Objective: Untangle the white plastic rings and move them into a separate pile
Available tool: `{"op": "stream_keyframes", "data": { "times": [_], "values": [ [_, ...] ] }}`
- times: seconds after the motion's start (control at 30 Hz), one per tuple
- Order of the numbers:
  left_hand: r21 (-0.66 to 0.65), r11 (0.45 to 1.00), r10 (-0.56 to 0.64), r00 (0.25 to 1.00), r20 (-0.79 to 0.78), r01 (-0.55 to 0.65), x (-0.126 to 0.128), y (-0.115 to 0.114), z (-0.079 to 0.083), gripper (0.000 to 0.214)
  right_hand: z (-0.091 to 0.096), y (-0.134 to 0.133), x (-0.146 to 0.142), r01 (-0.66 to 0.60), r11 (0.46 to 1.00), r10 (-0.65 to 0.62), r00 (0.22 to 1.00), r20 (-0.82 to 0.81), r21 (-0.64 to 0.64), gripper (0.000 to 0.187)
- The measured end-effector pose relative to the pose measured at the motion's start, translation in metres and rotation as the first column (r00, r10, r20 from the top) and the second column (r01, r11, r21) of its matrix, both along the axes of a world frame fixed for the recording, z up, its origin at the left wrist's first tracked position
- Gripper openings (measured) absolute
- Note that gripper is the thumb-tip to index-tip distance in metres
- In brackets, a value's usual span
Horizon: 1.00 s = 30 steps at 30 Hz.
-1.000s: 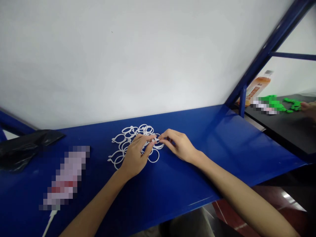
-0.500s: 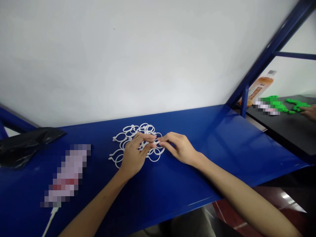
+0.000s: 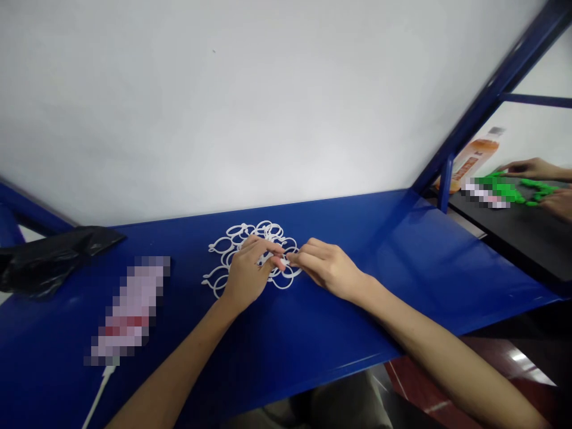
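Thin white plastic rings (image 3: 220, 244) with small knobs or tabs lie in an overlapping cluster on the blue table, mostly behind and around my hands. My left hand (image 3: 250, 271) reaches over the cluster, thumb and fingertips pinched on part of a white ring (image 3: 286, 261). Close on its right, my right hand (image 3: 326, 265) has thumb and forefinger closed on the same spot, with the other fingers curled. The fingertips of both hands almost meet. Exactly which part each hand grips is too small to make out.
On the left lie a black plastic bag (image 3: 62, 256) and a blurred-out flat object (image 3: 134, 307) with a white cable (image 3: 99, 390). To the right, past a blue frame post (image 3: 444, 182), a co-worker's hands touch green pieces (image 3: 538, 190) near an orange bottle (image 3: 476, 158).
The view has shifted slightly. My right fingers have curled in more, and my left thumb and fingertips have shifted a little at the ring. A co-worker's second hand has come into view.
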<state>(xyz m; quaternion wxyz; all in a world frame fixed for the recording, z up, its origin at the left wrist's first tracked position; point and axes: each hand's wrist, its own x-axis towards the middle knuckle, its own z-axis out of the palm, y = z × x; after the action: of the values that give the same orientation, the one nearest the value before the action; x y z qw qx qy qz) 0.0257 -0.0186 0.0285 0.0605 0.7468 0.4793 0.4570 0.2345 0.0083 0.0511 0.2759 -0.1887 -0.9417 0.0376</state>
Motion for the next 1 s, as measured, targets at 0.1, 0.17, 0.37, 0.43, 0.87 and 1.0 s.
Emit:
{"op": "stream_keyframes", "data": {
  "times": [0.1, 0.17, 0.37, 0.43, 0.87, 1.0],
  "values": [
    [-0.016, 0.996, 0.086, 0.991, -0.106, -0.089, 0.002, 0.003, -0.005, 0.009, -0.004, 0.015, 0.007, 0.139, 0.990, -0.139, 0.990, 0.016, -0.035, 0.030],
    [-0.028, 0.991, 0.125, 0.970, -0.210, -0.134, 0.004, 0.004, -0.008, 0.016, -0.008, 0.031, 0.019, 0.313, 0.948, -0.313, 0.950, 0.023, -0.063, 0.034],
    [-0.087, 0.990, 0.065, 0.903, -0.425, -0.113, 0.004, 0.001, -0.018, 0.028, -0.021, 0.077, 0.079, 0.799, 0.597, -0.768, 0.597, 0.234, -0.079, 0.034],
    [-0.096, 0.990, 0.049, 0.896, -0.440, -0.101, 0.004, 0.001, -0.019, 0.034, -0.024, 0.084, 0.093, 0.856, 0.513, -0.814, 0.508, 0.283, -0.061, 0.032],
    [-0.097, 0.981, 0.097, 0.866, -0.491, -0.166, 0.010, -0.001, -0.028, 0.064, -0.048, 0.048, -0.006, 0.385, 0.877, -0.399, 0.917, 0.012, -0.288, 0.029],
    [-0.088, 0.983, 0.102, 0.879, -0.466, -0.161, 0.012, 0.000, -0.029, 0.060, -0.049, 0.047, -0.011, 0.401, 0.833, -0.439, 0.898, -0.015, -0.381, 0.013]
  ]
}}
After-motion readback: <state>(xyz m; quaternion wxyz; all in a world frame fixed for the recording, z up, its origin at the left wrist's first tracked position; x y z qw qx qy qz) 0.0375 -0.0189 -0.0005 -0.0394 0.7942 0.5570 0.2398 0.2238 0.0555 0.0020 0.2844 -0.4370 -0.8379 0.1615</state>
